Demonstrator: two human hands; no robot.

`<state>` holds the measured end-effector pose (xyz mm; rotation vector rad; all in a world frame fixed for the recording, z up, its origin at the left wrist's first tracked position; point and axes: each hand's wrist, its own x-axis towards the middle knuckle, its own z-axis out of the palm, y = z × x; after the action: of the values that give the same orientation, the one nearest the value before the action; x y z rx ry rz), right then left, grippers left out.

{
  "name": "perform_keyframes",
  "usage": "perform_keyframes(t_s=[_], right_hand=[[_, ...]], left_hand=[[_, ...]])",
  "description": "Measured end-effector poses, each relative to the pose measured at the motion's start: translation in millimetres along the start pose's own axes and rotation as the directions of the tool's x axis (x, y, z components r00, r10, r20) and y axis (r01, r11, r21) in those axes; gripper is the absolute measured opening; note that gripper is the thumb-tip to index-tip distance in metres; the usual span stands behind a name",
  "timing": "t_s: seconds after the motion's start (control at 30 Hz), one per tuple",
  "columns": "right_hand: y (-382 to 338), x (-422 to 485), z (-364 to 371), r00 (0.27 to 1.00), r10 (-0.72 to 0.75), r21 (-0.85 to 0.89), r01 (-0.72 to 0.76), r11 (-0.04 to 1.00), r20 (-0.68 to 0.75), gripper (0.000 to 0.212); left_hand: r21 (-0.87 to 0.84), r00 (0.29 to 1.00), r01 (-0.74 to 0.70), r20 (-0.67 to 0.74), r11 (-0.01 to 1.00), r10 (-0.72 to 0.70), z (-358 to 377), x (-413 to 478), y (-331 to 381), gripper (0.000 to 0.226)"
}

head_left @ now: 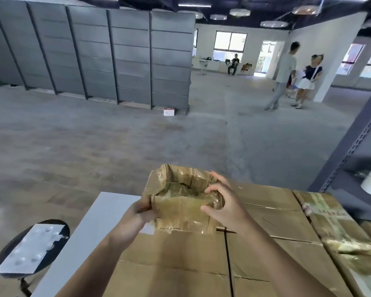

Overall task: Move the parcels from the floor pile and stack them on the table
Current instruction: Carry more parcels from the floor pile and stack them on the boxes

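Crumpled taped parcel (181,202), held above stacked cardboard parcels (266,221) on white table (99,213); left hand (135,217) gripping its left end; right hand (223,202) curled round its right end

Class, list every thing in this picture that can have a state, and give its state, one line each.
Small parcel, taped, crushed in on top, held in both hands over the boxes.
Left hand, grips the parcel's left end.
Right hand, grips the parcel's right end.
Cardboard boxes, closed, lying flat on the table.
Wrapped parcel, lying flat at the right.
Stool, upright, a sheet on its seat.
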<state>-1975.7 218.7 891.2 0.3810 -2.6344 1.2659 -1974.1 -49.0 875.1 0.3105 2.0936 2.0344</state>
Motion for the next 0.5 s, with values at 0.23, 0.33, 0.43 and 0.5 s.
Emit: perform_keyframes(t_s=[0.23,0.33,0.43,0.5], right_hand=[[-13,76,2,0.631,0.765,0.207,-0.772,0.601,0.131,0.047],[-2,84,8,0.372,0.817,0.414,-0.892,0.182,0.441,0.066],[19,87,16,0.336,0.804,0.337,-0.924,0.181,0.491,0.084],[32,89,20,0.322,0.821,0.304,-0.933,0.192,0.472,0.079]], left_hand=[[-0.406,0.984,0.115,0.170,0.907,-0.049,-48,64,0,0.084],[-0.403,0.975,0.037,0.215,0.914,0.055,-57,79,2,0.083],[-0.169,0.959,0.040,0.283,0.985,0.010,-66,84,1,0.093],[-0.053,0.980,0.061,0.194,0.997,-0.050,-60,91,0,0.053]])
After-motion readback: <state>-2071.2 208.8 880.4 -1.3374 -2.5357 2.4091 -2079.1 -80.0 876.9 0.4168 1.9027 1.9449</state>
